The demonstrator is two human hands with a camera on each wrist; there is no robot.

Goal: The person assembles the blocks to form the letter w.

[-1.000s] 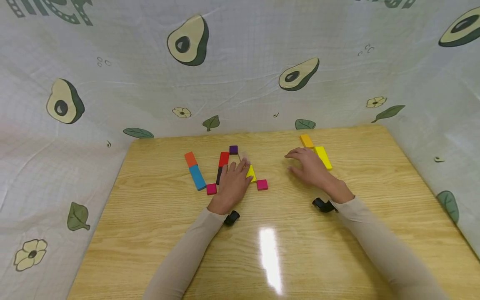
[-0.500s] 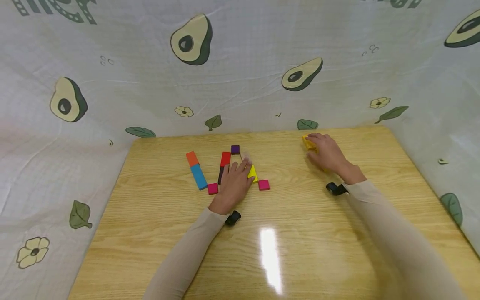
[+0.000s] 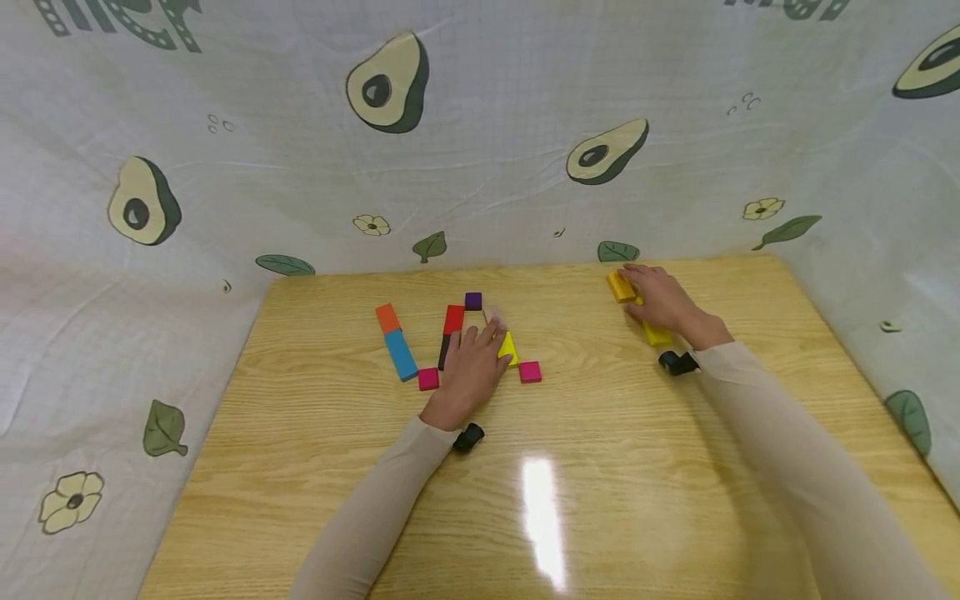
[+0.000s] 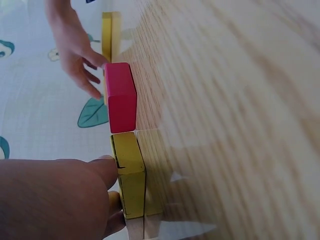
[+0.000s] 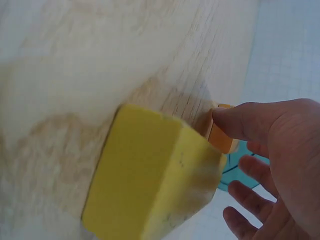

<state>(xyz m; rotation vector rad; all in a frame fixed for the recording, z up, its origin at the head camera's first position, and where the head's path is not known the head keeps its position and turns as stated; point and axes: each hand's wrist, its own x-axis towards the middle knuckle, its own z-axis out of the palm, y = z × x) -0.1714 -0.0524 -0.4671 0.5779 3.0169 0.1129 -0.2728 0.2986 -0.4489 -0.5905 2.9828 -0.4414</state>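
My left hand (image 3: 470, 367) lies over the block arrangement. Its fingers extend across the yellow block (image 3: 507, 350) and a pale wood block (image 3: 491, 315), and its thumb touches the yellow block's side. Beneath and beside it is a black block (image 3: 446, 348), joined to a red block (image 3: 453, 319). A pink block (image 3: 530, 372) sits off the yellow block's near end. At the far right my right hand (image 3: 663, 302) pinches an orange block (image 5: 221, 131) between thumb and fingers. Right beside that hand lies a longer yellow block (image 5: 145, 165), partly covered in the head view.
An orange-red block (image 3: 387, 317) and a blue block (image 3: 401, 356) form a slanted line at left, with another pink block (image 3: 428, 379) at its near end. A purple block (image 3: 473, 301) lies behind. A patterned cloth (image 3: 487, 133) hangs around the wooden table (image 3: 600, 483).
My right hand has moved right and away from me, from the open table onto the orange block. My left hand stays in place over the blocks.
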